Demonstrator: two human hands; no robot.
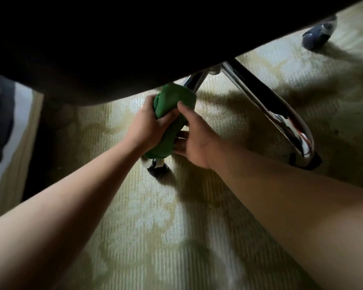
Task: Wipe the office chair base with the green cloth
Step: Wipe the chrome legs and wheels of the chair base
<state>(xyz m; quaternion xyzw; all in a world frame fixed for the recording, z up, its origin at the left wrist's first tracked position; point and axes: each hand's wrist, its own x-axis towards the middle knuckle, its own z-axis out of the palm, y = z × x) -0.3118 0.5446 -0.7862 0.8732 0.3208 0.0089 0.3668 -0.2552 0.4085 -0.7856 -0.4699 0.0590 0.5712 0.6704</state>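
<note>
Left hand [148, 122], right hand [195, 141]: grip curled round green cloth [172, 101]

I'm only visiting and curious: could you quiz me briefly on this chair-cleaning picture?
1. True or false: the left hand and the right hand both grip the green cloth.
2. The cloth is wrapped around: A) a chrome chair leg; B) a broom handle; C) a lamp pole.
3. Fill in: just below the cloth, a dark ____ rests on the carpet.
Key: 1 true; 2 A; 3 caster.
</note>
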